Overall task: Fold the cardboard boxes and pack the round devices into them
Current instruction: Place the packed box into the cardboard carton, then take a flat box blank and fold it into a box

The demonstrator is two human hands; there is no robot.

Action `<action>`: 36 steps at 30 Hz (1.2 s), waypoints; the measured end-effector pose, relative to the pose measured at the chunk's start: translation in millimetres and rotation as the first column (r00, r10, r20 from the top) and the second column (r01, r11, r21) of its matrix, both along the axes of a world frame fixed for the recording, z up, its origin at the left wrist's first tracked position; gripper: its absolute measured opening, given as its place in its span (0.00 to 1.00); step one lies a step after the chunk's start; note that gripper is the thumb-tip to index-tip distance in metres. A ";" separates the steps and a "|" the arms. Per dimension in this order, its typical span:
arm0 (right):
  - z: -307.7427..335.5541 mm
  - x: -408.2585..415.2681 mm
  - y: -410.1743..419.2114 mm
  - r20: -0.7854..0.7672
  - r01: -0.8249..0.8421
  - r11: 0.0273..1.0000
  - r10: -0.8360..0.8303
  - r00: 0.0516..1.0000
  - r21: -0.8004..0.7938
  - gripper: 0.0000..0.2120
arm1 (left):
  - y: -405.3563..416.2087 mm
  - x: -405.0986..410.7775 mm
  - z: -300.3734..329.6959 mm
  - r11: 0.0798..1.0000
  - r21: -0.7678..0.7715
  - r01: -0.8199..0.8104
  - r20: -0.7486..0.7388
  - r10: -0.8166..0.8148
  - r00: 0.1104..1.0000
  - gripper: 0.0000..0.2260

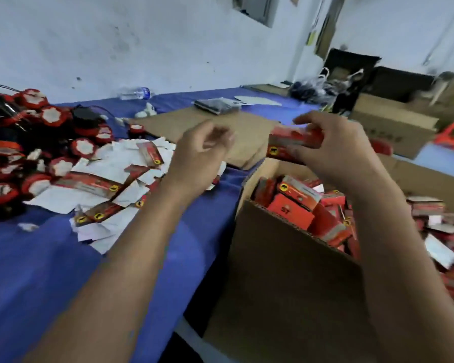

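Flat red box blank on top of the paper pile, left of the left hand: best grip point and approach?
Probably pinch the flat red box blank at its near short end, coming from the right with the empty left hand. It lies tilted on the loose white paper slips, so its edge looks raised enough for a thumb-and-finger pinch.

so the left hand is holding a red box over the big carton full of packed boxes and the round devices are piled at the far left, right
Not quite: the head view shows the right hand holding the red box over the big carton; the left hand holds nothing. The round devices are indeed piled at the far left.
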State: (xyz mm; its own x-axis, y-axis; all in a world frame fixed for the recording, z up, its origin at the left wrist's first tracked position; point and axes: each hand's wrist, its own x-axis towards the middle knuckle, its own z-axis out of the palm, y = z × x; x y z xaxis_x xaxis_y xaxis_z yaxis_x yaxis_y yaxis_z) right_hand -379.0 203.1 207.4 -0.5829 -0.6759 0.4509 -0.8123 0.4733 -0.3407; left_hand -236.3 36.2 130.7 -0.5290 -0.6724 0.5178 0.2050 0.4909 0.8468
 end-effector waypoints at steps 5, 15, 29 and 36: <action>-14.6 -41.2 33.5 0.064 0.241 0.919 -0.273 0.960 0.311 0.26 | 43.7 -72.9 6.4 0.945 -0.324 0.052 0.275 0.042 0.961 0.05; -30.0 -26.4 7.0 0.102 0.079 0.868 -0.147 0.984 0.490 0.21 | 52.2 -84.9 -9.6 0.837 -0.525 0.154 0.516 0.169 0.840 0.07; -85.4 116.6 -173.4 0.169 -0.401 0.903 0.376 0.911 0.154 0.12 | -40.5 73.1 -102.1 0.711 -0.243 -0.660 0.469 0.681 0.562 0.12; -144.5 143.3 -265.9 0.208 -0.519 0.772 0.476 0.854 0.367 0.50 | -74.8 104.1 -109.3 0.462 0.299 -0.835 0.397 0.735 0.549 0.10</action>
